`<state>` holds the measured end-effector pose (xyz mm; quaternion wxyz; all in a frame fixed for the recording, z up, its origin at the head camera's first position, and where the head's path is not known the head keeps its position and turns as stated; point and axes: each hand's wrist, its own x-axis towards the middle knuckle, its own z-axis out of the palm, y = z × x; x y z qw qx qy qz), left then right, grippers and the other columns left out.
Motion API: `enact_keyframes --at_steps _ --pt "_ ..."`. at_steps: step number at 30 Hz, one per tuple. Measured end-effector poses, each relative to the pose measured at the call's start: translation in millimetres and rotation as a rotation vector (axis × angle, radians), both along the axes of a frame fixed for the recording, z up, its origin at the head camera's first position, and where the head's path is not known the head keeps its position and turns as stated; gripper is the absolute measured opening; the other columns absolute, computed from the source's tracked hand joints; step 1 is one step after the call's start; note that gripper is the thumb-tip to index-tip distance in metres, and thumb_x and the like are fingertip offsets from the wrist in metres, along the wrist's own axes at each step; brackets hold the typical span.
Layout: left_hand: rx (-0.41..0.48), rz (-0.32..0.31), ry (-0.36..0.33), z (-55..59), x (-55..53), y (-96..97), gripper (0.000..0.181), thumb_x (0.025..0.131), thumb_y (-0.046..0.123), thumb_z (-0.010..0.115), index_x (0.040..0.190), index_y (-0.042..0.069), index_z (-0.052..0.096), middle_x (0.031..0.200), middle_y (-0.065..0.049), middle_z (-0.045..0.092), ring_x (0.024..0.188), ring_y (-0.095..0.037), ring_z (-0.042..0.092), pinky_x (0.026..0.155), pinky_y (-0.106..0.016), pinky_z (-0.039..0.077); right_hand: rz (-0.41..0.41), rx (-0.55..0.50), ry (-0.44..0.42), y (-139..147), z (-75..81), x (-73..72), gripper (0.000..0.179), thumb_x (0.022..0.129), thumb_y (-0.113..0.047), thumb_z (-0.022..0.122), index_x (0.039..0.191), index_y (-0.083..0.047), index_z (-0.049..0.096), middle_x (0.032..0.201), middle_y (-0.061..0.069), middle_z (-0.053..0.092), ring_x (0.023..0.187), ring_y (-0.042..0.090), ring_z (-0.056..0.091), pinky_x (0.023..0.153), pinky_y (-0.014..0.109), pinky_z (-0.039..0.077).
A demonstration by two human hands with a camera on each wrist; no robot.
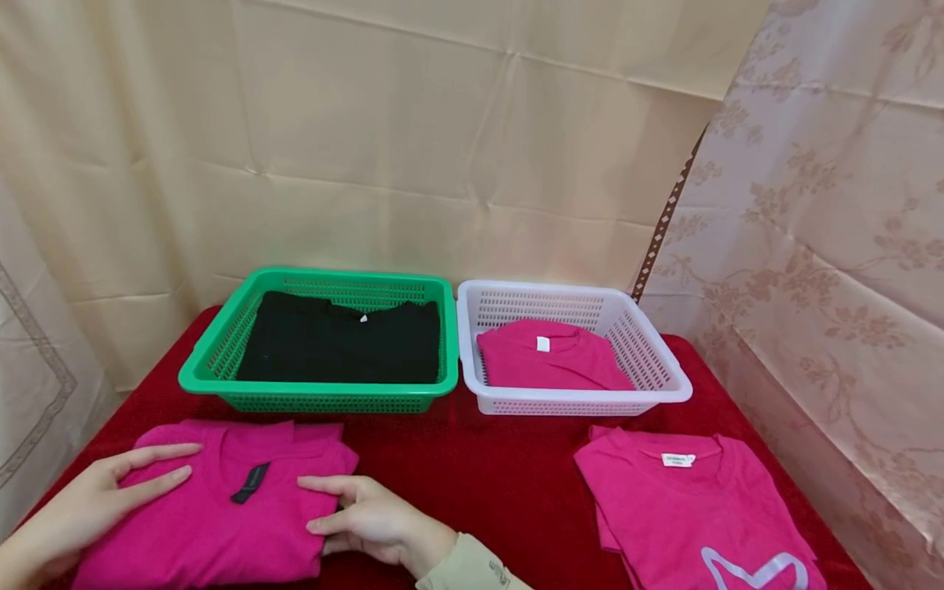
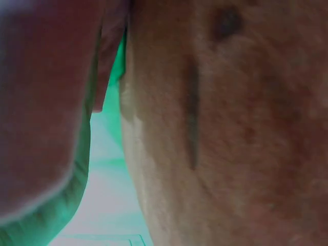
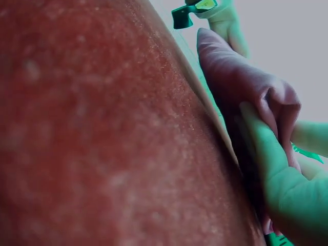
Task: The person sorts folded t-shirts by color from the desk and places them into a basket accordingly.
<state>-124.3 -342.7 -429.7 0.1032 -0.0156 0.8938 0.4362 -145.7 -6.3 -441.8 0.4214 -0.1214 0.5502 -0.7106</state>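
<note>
A folded magenta T-shirt (image 1: 214,524) with a black neck label (image 1: 251,483) is at the front left. My left hand (image 1: 96,496) holds its left side, thumb and forefinger lying over the top; the other fingers are hidden. On the opposite side my right hand (image 1: 376,520) grips the edge. In the right wrist view, a fold of the shirt (image 3: 251,82) sits between the thumb and fingers (image 3: 266,143). The left wrist view is mostly blurred close surfaces.
Behind the shirt stands a green basket (image 1: 317,390) holding a folded black garment (image 1: 339,348). Beside it, a white basket (image 1: 575,397) contains a folded pink shirt (image 1: 553,360). Another folded pink shirt (image 1: 686,500) lies front right on the red cloth-covered table (image 1: 472,492). Curtains (image 1: 369,147) hang behind.
</note>
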Motion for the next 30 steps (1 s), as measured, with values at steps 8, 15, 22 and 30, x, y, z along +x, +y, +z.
enact_keyframes --at_steps 8,15,22,30 --pt "-0.010 0.007 -0.012 15.5 3.8 8.3 0.057 0.099 0.044 0.058 0.150 0.020 0.045 0.138 0.002 0.047 0.093 0.018 0.045 0.070 -0.026 0.057 -0.027 -0.010 0.042 8.9 16.0 0.1 0.048 0.092 0.006 0.060 0.135 -0.013 0.062 0.123 0.008 0.069 0.091 0.010 0.067 0.084 0.039 0.059" --pt "0.000 0.003 0.004 34.9 8.1 20.1 0.054 0.099 0.042 0.058 0.150 0.025 0.045 0.123 0.021 0.049 0.092 0.007 0.052 0.066 -0.030 0.058 -0.028 -0.041 0.057 23.6 32.3 -3.0 0.045 0.088 0.006 0.062 0.130 -0.012 0.067 0.106 0.005 0.074 0.079 0.009 0.069 0.072 0.029 0.061" --pt "-0.004 0.008 0.043 50.4 10.9 32.5 0.052 0.099 0.040 0.059 0.149 0.030 0.046 0.114 0.031 0.047 0.090 -0.003 0.056 0.062 -0.030 0.056 -0.053 -0.048 0.112 36.7 46.8 -2.9 0.043 0.086 0.005 0.064 0.128 -0.006 0.067 0.076 -0.002 0.071 0.064 0.007 0.067 0.065 0.026 0.060" --pt "0.040 -0.051 0.045 66.9 15.5 48.3 0.058 0.100 0.037 0.058 0.153 0.039 0.034 0.120 0.028 0.046 0.074 -0.024 0.069 0.063 -0.029 0.055 -0.053 -0.053 0.168 52.8 62.6 -5.0 0.043 0.088 -0.001 0.065 0.131 -0.003 0.064 0.076 -0.005 0.072 0.065 0.006 0.067 0.065 0.023 0.059"
